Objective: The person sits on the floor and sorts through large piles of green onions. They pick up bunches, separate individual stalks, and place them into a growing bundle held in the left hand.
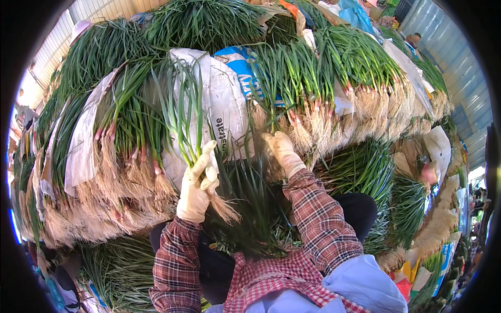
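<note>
My left hand (197,187), in a pale rubber glove, is closed around a small bunch of scallions (186,133). Their green leaves rise above the fist, and stringy pale roots (223,209) hang out below it. My right hand (282,150), gloved the same way, has its fingers closed around the lower stem of another scallion plant (273,117) at the left end of the right-hand row. The fingers and glove hide that plant's base. Between the hands lies a white printed sack (229,98) with a blue patch, partly covered by leaves.
Rooted scallions (133,152) line the left side, over a white sheet (88,141). More scallions (313,78) form a row at right. Loose green leaves (246,203) lie before my lap, and further heaps (360,176) sit beside my right knee. A corrugated metal wall (454,51) stands far right.
</note>
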`<action>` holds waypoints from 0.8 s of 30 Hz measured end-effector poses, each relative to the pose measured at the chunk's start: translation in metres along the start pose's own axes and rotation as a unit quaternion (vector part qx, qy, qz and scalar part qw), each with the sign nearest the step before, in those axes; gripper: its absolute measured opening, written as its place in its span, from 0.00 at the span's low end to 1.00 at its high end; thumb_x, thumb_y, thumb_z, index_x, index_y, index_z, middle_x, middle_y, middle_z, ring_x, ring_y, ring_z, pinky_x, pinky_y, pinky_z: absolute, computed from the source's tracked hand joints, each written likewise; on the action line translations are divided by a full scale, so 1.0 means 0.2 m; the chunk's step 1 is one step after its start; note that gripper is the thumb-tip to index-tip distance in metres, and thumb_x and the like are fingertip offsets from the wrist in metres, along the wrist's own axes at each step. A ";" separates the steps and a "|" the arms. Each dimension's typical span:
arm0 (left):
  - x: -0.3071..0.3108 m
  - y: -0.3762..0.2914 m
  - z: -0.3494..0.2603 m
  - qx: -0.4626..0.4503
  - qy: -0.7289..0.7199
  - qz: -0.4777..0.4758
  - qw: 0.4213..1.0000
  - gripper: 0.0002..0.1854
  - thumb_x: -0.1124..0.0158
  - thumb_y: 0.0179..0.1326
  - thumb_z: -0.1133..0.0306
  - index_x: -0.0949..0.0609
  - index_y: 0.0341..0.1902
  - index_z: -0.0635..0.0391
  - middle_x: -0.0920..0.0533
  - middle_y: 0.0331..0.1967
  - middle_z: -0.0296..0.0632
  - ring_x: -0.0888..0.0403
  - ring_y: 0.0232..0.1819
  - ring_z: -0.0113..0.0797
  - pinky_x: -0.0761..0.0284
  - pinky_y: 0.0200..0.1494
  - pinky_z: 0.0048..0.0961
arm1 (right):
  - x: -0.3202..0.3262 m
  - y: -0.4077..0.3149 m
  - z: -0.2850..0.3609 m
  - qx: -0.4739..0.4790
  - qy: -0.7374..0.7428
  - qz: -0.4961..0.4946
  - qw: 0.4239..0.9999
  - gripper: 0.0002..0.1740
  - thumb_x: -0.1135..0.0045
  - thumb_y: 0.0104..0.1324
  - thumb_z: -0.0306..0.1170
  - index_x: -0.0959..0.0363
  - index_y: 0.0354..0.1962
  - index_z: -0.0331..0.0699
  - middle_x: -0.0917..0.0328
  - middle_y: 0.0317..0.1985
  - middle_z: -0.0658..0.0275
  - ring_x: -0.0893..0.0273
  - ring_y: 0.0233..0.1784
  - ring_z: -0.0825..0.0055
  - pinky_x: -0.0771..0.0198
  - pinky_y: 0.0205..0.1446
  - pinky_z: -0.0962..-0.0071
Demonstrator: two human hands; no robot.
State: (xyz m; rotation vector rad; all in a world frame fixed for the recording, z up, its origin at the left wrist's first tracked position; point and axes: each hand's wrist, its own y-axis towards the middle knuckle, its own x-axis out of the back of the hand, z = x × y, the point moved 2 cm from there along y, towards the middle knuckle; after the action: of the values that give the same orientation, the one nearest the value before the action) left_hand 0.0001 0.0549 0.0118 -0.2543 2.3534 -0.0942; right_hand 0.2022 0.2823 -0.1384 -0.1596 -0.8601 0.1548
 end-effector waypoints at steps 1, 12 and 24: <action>0.01 -0.01 -0.01 -0.004 0.006 -0.006 1.000 0.21 0.45 0.69 0.62 0.27 0.63 0.56 0.34 0.19 0.24 0.47 0.16 0.15 0.50 0.21 0.14 | 0.00 -0.02 0.03 -0.017 0.064 0.023 0.998 0.23 0.44 0.66 0.50 0.26 0.43 0.37 0.19 0.29 0.63 0.25 0.21 0.81 0.28 0.23 0.80; 0.03 -0.03 -0.02 0.002 -0.007 -0.016 1.000 0.22 0.46 0.69 0.63 0.29 0.64 0.59 0.30 0.22 0.27 0.44 0.17 0.15 0.48 0.21 0.14 | 0.05 -0.08 0.20 0.041 -0.111 -0.094 0.989 0.28 0.44 0.60 0.52 0.23 0.40 0.32 0.19 0.41 0.50 0.21 0.45 0.53 0.27 0.49 0.61; -0.01 -0.04 -0.01 0.042 0.050 -0.049 0.997 0.21 0.45 0.69 0.63 0.27 0.62 0.61 0.29 0.21 0.26 0.45 0.15 0.13 0.47 0.19 0.13 | 0.58 -0.81 0.26 0.083 0.372 0.233 0.895 0.16 0.46 0.69 0.41 0.24 0.40 0.35 0.23 0.24 0.71 0.28 0.25 0.88 0.33 0.29 0.87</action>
State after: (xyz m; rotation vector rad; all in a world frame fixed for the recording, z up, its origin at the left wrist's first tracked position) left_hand 0.0008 0.0468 0.0161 -0.3308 2.4293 -0.2577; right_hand 0.2477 0.1501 0.0134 -0.2420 -0.0248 0.5750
